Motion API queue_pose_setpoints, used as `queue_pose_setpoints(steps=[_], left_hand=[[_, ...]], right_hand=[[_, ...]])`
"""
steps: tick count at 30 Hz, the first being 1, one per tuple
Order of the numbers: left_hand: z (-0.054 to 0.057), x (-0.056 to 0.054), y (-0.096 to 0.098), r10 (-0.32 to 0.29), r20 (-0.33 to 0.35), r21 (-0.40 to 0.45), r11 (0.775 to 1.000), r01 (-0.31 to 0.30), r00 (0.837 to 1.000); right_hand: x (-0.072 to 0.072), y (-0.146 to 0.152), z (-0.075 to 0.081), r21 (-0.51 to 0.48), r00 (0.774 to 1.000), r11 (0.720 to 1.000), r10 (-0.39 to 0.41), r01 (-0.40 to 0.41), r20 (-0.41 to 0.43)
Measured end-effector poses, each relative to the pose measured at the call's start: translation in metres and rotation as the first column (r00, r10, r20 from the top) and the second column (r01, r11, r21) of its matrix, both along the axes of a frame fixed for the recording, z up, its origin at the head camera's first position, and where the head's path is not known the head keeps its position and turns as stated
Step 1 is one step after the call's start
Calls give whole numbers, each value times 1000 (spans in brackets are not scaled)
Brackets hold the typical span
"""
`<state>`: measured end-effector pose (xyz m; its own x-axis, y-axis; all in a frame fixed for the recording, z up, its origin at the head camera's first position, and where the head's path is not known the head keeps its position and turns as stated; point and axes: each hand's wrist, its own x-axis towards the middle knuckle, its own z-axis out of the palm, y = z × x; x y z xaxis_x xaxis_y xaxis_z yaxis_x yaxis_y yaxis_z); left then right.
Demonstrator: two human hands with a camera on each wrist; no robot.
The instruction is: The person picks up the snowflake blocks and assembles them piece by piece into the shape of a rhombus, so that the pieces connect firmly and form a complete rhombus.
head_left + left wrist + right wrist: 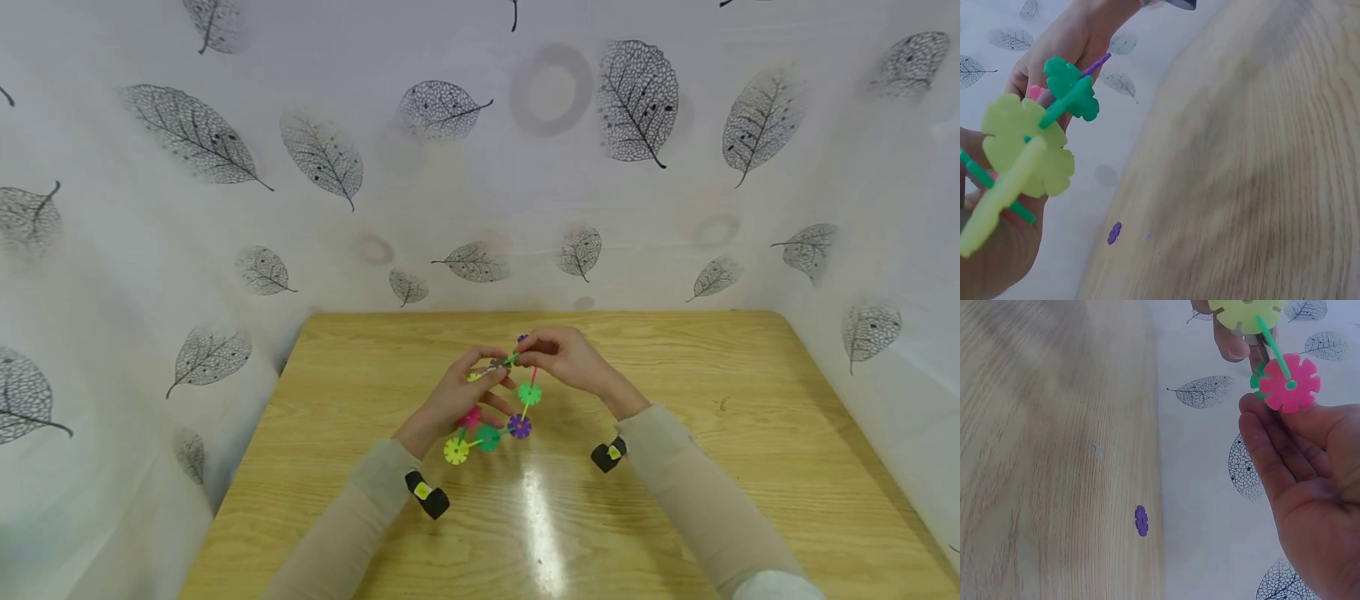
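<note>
Slotted, flower-shaped plastic discs are joined edge to edge in a curved chain held up between both hands. In the head view, its lower part shows a yellow disc, a teal disc, a purple disc and a green disc. My left hand grips the chain's upper left part, with a pink disc by its fingers. Opposite it, my right hand pinches the chain at a green disc. A pink disc stands at the right fingertips in the right wrist view.
A loose purple disc lies on the wooden table near its far edge, beyond the hands. Leaf-print sheeting hangs behind the table and along both sides. Each wrist wears a small black camera.
</note>
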<state>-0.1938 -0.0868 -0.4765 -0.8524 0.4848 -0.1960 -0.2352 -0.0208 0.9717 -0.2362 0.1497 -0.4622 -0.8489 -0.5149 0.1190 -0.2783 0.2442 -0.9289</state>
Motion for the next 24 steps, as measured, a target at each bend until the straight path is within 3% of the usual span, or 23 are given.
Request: queue_pose_setpoints(steps=[11,17,24], left_hand=[[-3,0,0,82,33,30,996,-83,996],[-4,1,-3,114,26,51,992,-115,993],[-6,1,-5,110,20,90,990,-111,994]], right_hand=[[-10,4,-8,-23,997,998,-54,55,51],[-21,7,-24,52,989,987,-150,150,1],[-33,5,-43,146,969,959,-232,243,-87]])
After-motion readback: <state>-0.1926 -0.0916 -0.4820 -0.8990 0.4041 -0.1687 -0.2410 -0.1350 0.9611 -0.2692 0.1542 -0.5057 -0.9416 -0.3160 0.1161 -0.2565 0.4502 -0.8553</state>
